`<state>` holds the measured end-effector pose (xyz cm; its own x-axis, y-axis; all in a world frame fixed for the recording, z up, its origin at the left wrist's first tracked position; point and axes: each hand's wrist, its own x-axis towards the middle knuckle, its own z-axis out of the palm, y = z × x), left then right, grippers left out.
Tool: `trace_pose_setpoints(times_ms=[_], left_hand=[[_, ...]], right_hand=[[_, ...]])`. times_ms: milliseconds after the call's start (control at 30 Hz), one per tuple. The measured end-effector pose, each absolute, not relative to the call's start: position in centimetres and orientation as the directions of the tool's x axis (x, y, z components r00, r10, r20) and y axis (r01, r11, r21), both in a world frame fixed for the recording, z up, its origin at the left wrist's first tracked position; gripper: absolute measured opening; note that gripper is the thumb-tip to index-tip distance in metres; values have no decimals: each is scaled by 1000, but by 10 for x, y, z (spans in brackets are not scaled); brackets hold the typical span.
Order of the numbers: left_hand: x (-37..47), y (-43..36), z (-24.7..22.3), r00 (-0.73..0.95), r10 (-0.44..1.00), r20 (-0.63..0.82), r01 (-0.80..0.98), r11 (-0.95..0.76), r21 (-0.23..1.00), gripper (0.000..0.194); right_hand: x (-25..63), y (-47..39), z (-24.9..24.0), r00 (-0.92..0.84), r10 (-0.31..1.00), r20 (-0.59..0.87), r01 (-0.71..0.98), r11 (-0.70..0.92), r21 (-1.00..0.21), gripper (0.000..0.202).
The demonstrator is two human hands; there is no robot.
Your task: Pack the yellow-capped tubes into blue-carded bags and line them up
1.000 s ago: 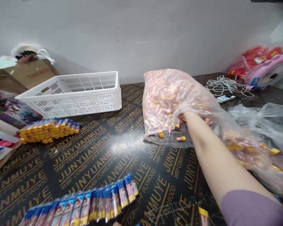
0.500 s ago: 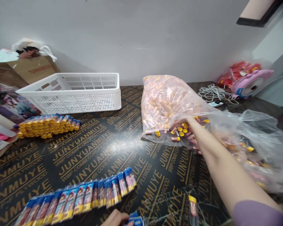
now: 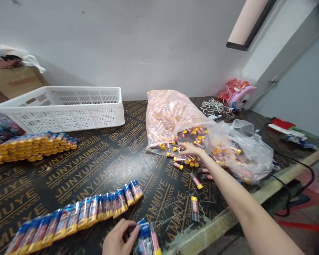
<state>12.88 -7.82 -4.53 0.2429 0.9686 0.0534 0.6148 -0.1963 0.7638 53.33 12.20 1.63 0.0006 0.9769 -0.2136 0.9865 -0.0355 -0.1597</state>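
At the bottom edge, my left hand (image 3: 121, 236) is closed, thumb and curled fingers against a small stack of blue-topped packets (image 3: 143, 238). A clear tube with a yellow cap (image 3: 155, 242) lies along that stack's right side. My right hand (image 3: 190, 150) reaches over loose yellow-capped tubes (image 3: 187, 160) at the mouth of a translucent plastic bag (image 3: 166, 109). Its fingers are extended and slightly apart, touching or just above the tubes; no tube clearly shows in its grasp. Left of my left hand runs a slanting row of blue-and-yellow packed tubes (image 3: 77, 216).
A white plastic crate (image 3: 95, 117) stands at the back left, with a pile of yellow-ended tubes (image 3: 34, 147) before it. Single tubes (image 3: 194, 209) lie near the table edge (image 3: 228, 219). White cable (image 3: 215, 106) and a pink fan (image 3: 240, 99) are at the back right.
The view has swung right. My right hand has come out of the bag's mouth towards me, and more tubes lie spilled on the table there. My left hand shows more fully beside the packets.
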Motion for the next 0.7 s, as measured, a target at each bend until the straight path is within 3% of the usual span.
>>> trace_pose_setpoints(times_ms=[300,400,533,600,700], left_hand=[[127,-78,-38,271,962,-20,618,-158,770,34],[128,-78,-35,257,966,-15,625,-155,765,32],[128,-79,-31,261,965,-14,628,-159,762,31],[128,-80,-29,270,963,-15,624,-163,764,31],[129,-81,-25,264,965,-5,617,-165,770,30]], right_hand=[[487,28,9,-172,951,-258,977,131,-169,61],[481,6,13,-169,943,-285,981,133,-143,62],[472,-2,23,-130,957,-261,990,113,-80,80],[462,2,26,-148,968,-205,988,138,-64,74],[443,13,24,-216,961,-171,976,210,-52,42]])
